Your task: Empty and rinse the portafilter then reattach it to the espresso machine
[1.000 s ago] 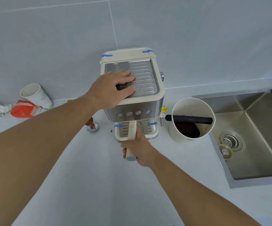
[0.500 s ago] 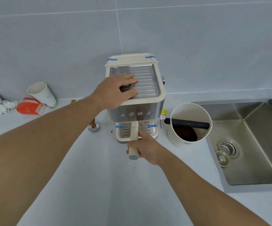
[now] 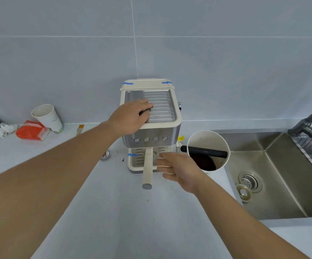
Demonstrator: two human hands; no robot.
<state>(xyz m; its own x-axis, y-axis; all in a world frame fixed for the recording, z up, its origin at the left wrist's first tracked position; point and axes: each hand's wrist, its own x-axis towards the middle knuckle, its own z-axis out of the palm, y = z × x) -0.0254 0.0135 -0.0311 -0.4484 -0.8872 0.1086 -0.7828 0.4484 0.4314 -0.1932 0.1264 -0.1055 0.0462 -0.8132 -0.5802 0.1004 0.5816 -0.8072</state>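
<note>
On the white tabletop [image 3: 114,212], the left hand [image 3: 131,116] still lies flat and spread on the cream-and-steel espresso machine [image 3: 149,116]. One cream-handled portafilter [image 3: 147,169] sits locked in it, handle pointing forward. The right hand [image 3: 179,167] has let go, fingers loosely open and empty just beside the handle. One white knock bin [image 3: 207,139] stands right.

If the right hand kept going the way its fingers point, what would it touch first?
Probably the portafilter handle: the open right hand points left towards it, just beside it over the espresso machine's drip tray. Depth is hard to judge.
</note>
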